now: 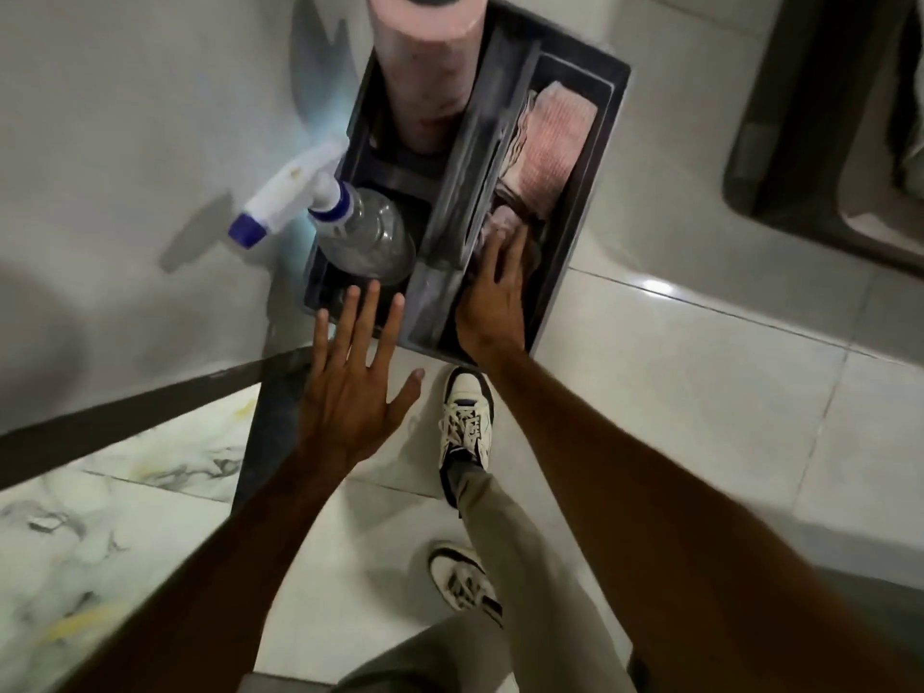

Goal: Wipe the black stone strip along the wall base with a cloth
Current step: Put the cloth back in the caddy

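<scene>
Right hand [492, 297] reaches into the right compartment of the dark caddy [607, 100], fingers on a pinkish cloth [547, 142]; whether it's gripped, can't tell. Left hand [352, 387] hovers spread wide and empty at the caddy's near edge, by the spray bottle [320, 212]. Black stone strip [105, 425] runs along the wall base left of the caddy.

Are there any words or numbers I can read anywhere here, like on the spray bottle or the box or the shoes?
None can be read.
Spray bottle: clear body and white and blue trigger head, no label showing.
Dark caddy: plain walls, no writing visible.
Pink roll and folded cloths: only a woven pattern, no letters.
Shoes: dark markings, too blurred to tell whether any is a logo.
</scene>
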